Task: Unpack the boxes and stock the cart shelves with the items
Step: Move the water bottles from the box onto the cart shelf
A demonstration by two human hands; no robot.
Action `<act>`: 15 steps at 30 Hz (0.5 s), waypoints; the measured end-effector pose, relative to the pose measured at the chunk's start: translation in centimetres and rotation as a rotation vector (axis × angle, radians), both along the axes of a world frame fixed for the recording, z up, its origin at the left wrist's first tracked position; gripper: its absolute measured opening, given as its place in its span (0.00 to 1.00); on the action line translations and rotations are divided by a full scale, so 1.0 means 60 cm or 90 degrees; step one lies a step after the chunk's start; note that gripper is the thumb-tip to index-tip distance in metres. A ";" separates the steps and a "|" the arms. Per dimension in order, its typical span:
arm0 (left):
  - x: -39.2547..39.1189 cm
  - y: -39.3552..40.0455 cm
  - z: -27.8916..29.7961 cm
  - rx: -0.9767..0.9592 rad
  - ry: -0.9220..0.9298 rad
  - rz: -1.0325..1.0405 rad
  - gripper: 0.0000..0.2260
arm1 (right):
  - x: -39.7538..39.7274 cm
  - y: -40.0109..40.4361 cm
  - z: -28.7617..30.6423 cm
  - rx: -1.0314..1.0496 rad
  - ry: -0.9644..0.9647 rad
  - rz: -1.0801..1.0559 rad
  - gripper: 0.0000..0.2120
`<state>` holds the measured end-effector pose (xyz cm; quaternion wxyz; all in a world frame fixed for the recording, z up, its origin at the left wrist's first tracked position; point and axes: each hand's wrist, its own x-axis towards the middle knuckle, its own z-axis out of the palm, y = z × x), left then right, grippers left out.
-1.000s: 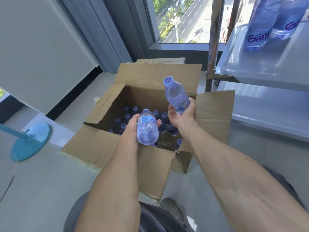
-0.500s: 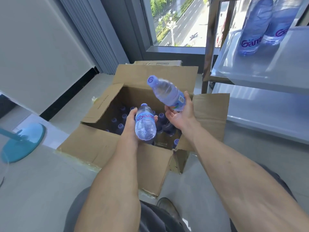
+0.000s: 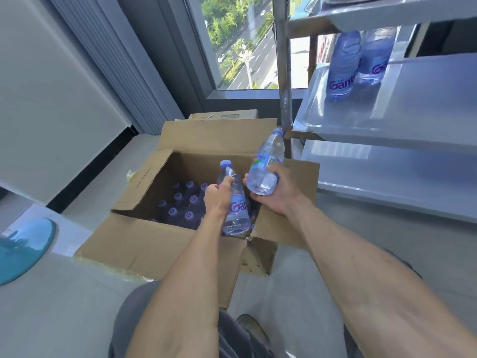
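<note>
Head view: one camera only, looking down over both forearms at an open cardboard box point(image 3: 144, 244) on the floor.

Left hand point(image 3: 218, 200): wrapped around the upper body of a water bottle point(image 3: 235, 202). That bottle stands roughly upright, cap point(image 3: 225, 163) at the top and tilted slightly away, base just above the near right corner of the box opening.

Right hand point(image 3: 277, 191): grasping the lower half of a second bottle point(image 3: 265, 166). Its long axis runs up and to the right, with its cap point(image 3: 278, 131) pointing toward the cart post point(image 3: 282, 73). The two hands are nearly touching.

Box contents: more capped bottles point(image 3: 180, 202) stand packed in the left and middle part of the box. The count cannot be told in the shadow.

Cart: metal cart shelves point(image 3: 402, 120) stand to the right of the box and above it. Two shelved bottles point(image 3: 356, 63) stand upright at the far left end of the middle shelf. The lower shelf point(image 3: 387, 177) shows bare metal.

Governing relation: the shelves lie to the right of and above both hands. The right hand is the nearer one, and its bottle already leans toward the shelf edge.

Judgement: the next move is probably a rightward and upward carry, right hand first. Each bottle would need its axis brought vertical before its base meets the shelf. The post stands close to the raised cap and is the likeliest obstruction.
</note>
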<state>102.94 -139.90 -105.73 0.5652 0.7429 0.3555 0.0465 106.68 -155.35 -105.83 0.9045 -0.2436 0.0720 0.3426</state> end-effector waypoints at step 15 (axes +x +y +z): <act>-0.017 -0.073 -0.014 0.347 0.066 -0.147 0.19 | -0.020 -0.053 0.002 -0.062 -0.062 -0.012 0.20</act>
